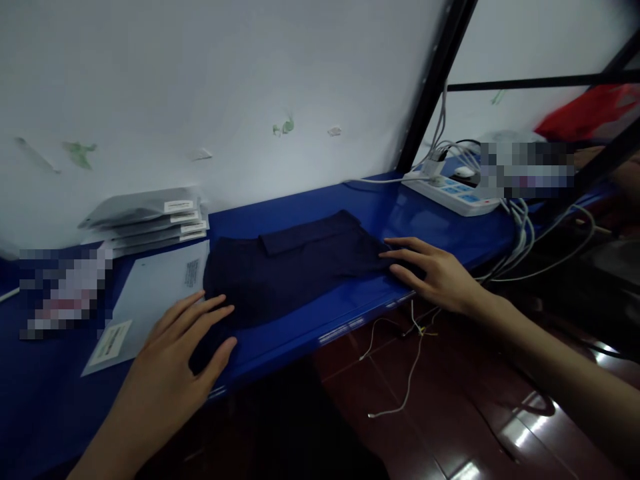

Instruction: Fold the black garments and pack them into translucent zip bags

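Note:
A dark navy folded garment (295,273) lies flat on the blue table (320,327), with one layer turned over along its far edge. My left hand (175,353) is at its left end, fingers spread, the fingertips on or just beside the cloth. At the opposite end, my right hand (430,270) has its fingers stretched out and apart, their tips at the garment's right edge. Left of the garment is a flat translucent plastic bag (155,293) with a white label and printed text, partly behind my left hand. Neither hand grips anything.
Several packed grey bags (145,213) with white labels are stacked against the wall. A white power strip (450,190) with many cables sits at the right, beside a black metal post (433,87). Loose cables (407,393) hang below the table over a reddish tiled floor (350,400).

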`<action>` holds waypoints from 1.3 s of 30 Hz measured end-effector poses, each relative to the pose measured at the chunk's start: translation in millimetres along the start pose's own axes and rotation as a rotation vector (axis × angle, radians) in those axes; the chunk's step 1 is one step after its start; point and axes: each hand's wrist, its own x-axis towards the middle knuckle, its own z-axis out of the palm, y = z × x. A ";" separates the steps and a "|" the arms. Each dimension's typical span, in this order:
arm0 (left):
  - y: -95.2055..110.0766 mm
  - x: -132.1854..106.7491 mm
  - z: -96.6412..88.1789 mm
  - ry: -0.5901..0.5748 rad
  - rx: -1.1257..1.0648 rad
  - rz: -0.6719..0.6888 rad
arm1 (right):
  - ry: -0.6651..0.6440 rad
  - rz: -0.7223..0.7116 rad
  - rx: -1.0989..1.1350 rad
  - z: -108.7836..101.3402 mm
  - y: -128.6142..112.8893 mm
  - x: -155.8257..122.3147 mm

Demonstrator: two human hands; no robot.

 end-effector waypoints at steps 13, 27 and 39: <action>-2.2 -4.0 3.0 0.036 0.055 0.001 | 0.021 -0.047 -0.017 5.5 1.3 -3.5; 1.7 -5.0 3.1 0.024 0.039 -0.069 | 0.007 -0.019 0.010 7.0 4.0 -6.3; 2.2 -6.4 1.4 -0.008 -0.002 -0.081 | 0.022 -0.018 0.002 9.6 3.8 -5.8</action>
